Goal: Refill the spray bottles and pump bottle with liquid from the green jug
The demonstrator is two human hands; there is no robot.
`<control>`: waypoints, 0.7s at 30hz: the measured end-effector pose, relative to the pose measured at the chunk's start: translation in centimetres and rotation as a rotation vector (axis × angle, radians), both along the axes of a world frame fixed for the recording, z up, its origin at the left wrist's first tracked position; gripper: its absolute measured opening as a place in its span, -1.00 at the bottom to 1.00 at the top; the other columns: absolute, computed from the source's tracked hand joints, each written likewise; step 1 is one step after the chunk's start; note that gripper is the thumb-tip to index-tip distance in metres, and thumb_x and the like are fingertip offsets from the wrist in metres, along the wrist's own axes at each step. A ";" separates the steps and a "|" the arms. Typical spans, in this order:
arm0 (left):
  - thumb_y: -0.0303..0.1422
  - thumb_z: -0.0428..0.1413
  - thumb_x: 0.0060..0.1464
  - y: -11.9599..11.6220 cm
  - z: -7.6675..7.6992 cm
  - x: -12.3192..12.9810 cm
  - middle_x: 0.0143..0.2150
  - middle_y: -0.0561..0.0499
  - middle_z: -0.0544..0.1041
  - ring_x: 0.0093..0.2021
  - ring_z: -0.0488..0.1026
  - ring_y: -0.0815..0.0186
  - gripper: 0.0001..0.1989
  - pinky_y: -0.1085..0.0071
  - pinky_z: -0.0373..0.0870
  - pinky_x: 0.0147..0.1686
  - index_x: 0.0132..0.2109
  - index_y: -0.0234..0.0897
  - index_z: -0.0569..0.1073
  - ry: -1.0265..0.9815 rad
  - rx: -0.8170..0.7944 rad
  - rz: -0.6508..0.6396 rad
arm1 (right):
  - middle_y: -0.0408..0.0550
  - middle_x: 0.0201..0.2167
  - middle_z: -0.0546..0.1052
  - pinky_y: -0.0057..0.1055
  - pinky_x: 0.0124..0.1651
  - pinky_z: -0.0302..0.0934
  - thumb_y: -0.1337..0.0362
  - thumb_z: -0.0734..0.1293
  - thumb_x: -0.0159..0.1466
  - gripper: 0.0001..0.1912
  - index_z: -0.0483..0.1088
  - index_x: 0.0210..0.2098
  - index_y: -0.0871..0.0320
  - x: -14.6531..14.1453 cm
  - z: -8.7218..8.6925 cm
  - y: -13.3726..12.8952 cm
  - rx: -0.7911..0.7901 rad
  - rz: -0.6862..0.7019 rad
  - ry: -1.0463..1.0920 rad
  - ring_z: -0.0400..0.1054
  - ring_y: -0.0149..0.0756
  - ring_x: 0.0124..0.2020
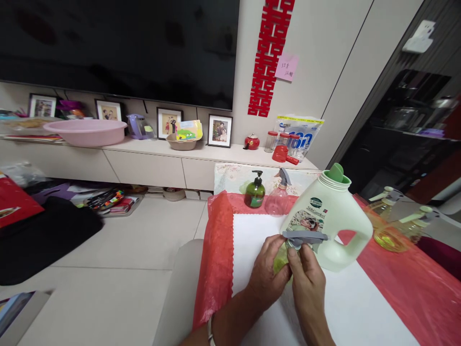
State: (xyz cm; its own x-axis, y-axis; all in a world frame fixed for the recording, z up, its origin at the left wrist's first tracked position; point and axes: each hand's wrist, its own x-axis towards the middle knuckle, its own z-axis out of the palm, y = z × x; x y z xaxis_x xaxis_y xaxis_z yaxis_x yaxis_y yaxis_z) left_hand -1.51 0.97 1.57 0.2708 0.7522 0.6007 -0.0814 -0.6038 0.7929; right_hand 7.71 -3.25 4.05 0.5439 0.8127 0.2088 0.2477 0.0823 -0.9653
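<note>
My left hand [268, 266] is closed around a small clear spray bottle [280, 263] with yellow-green liquid, mostly hidden by the fingers. At the bottle's neck, the fingers of my right hand [308, 276] pinch the lower part of a grey spray head [306, 237]. Whether the head is fully seated on the neck, I cannot tell. Just behind both hands stands a large pale green jug [336, 216] with a green spout in its open mouth. A green pump bottle [255, 190] and an empty-looking pink spray bottle [277, 198] stand farther back.
White paper [252, 235] covers part of the red plastic table cover [218, 250]. Two spray bottles with yellow liquid, one of them the nearer bottle [392, 238], stand at the right. Behind the table, a low cabinet [144, 166] carries framed photos, a pink basin [86, 132] and jars.
</note>
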 end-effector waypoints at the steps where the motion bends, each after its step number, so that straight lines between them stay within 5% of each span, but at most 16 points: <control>1: -0.47 0.08 0.17 0.0 0.0 0.0 0.14 -0.18 0.42 0.15 0.41 0.09 -0.51 0.02 0.39 0.17 0.24 -0.20 0.27 0.003 0.002 0.000 | -0.07 -0.23 0.46 -0.42 -0.12 0.23 -0.23 0.34 0.20 -0.42 0.36 -0.19 0.20 0.0 0.1 -0.1 -0.001 0.005 0.000 0.35 -0.23 -0.15; 9: -0.50 0.07 0.14 0.0 -0.3 -0.1 0.13 -0.19 0.41 0.16 0.40 0.11 -0.51 0.01 0.37 0.20 0.22 -0.24 0.27 0.009 -0.024 0.004 | -0.01 -0.16 0.50 -0.36 -0.04 0.23 -0.24 0.41 0.09 -0.35 0.40 -0.14 0.22 0.0 -0.2 0.4 0.001 -0.091 0.024 0.36 -0.15 -0.08; 16: -0.46 0.08 0.16 -0.2 0.8 -0.2 0.13 -0.16 0.42 0.12 0.41 0.11 -0.54 0.05 0.38 0.16 0.21 -0.21 0.32 -0.010 -0.075 -0.037 | 0.01 0.03 0.45 -0.36 0.06 0.24 -0.22 0.37 0.18 -0.33 0.40 0.03 0.20 0.2 -0.4 0.2 0.019 0.005 0.064 0.33 -0.14 0.06; 21: -0.47 0.09 0.13 -0.1 -0.2 -0.1 0.11 -0.18 0.40 0.13 0.39 0.09 -0.53 0.01 0.36 0.17 0.19 -0.25 0.29 0.000 -0.060 -0.017 | -0.01 -0.11 0.49 -0.37 0.00 0.26 -0.19 0.43 0.14 -0.38 0.41 -0.10 0.23 0.4 -0.6 0.2 0.026 -0.015 0.117 0.36 -0.16 -0.04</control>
